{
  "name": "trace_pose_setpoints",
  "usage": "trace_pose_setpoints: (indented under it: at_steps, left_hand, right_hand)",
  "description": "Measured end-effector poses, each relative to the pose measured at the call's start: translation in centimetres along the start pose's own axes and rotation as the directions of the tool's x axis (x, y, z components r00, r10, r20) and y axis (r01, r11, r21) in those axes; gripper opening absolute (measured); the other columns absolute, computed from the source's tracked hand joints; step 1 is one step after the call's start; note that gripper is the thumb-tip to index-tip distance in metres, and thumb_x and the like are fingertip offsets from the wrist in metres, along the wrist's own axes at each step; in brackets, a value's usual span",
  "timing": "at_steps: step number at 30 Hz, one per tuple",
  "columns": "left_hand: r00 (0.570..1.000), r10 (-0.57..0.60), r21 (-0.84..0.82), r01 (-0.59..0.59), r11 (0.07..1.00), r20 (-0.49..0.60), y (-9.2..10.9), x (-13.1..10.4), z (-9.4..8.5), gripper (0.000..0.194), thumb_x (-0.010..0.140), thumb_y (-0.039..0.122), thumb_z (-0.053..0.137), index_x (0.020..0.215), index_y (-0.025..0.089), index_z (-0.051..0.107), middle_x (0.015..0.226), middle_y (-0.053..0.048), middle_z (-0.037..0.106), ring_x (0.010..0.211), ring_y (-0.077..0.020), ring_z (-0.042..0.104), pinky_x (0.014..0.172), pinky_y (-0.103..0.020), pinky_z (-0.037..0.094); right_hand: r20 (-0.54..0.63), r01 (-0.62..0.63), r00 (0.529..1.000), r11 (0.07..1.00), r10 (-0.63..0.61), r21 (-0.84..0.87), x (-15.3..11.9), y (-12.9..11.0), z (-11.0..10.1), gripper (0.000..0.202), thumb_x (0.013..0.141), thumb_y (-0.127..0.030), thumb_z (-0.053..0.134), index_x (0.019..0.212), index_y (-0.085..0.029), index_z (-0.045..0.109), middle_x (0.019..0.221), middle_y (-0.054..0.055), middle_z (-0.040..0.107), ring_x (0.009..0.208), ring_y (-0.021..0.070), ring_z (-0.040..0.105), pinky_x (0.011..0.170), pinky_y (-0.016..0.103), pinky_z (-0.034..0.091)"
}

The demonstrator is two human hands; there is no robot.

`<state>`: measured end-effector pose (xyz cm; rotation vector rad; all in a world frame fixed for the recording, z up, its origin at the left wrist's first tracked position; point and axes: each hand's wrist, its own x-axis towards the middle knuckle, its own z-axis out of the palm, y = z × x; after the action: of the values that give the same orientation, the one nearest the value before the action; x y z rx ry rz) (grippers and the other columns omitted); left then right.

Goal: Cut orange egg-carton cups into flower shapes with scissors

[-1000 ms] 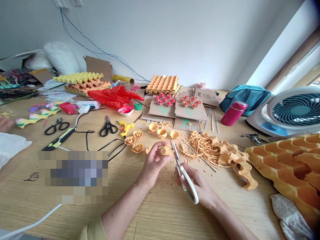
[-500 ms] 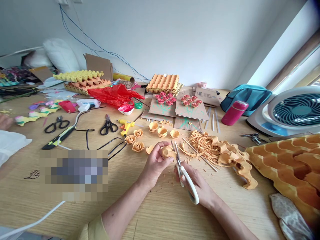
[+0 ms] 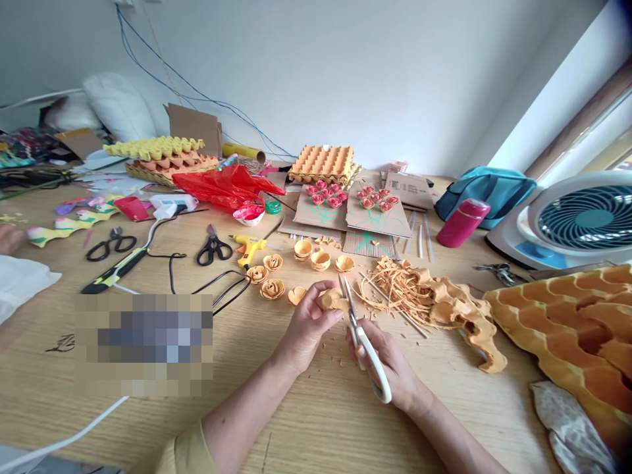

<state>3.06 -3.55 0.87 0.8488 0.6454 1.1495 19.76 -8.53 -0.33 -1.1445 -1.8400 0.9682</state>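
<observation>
My left hand (image 3: 309,329) pinches an egg carton cup (image 3: 334,301), a small orange pulp piece, between thumb and fingers. White-handled scissors (image 3: 373,363) are gripped in my right hand (image 3: 390,365), their blades slightly apart against the cup's right edge. Just beyond my hands stand several cut cups (image 3: 320,261). Further left lie rolled pulp flowers (image 3: 272,289), and a petal-shaped piece (image 3: 296,296) sits beside my left fingers. Small orange scraps dot the table below the blades.
Right of my hands are a pile of shredded strips (image 3: 390,283) and a large egg tray (image 3: 567,316). A yellow glue gun (image 3: 249,249), black scissors (image 3: 214,249) and cables lie left. Red flowers on cardboard (image 3: 378,214) stand behind. At the far left is another person's hand (image 3: 10,238).
Very little differs. My hands hold nearly the same pose, with the scissors still at the edge of the cup; the whole view has shifted very slightly.
</observation>
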Motion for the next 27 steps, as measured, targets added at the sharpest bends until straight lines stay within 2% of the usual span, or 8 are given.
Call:
trace_pose_setpoints:
  at_steps: [16,27]
  left_hand:
    - [0.999,0.036,-0.011,-0.036,0.999,-0.012,0.29,0.15,-0.16,0.049,0.069,0.021,0.08,0.113,0.024,0.058,0.084,0.004,0.065,0.076,-0.0107,0.055,0.078,-0.025,0.042]
    - [0.998,0.057,-0.02,-0.058,0.998,-0.027,0.7,0.29,-0.27,0.048,0.07,0.022,0.081,0.113,0.025,0.059,0.086,0.003,0.067,0.082,-0.0122,0.059,0.082,-0.026,0.044]
  right_hand:
    - [-0.004,-0.037,0.999,0.999,0.037,-0.028,-0.2,0.34,-0.19,0.049,0.095,-0.066,0.038,0.076,-0.022,0.048,0.071,0.001,0.049,0.073,0.0204,0.044,0.07,0.034,0.037]
    - [-0.007,-0.016,1.0,0.995,0.015,-0.097,-0.24,0.27,-0.3,0.036,0.096,-0.05,0.044,0.072,-0.022,0.043,0.072,0.0,0.05,0.072,0.0188,0.044,0.072,0.034,0.038]
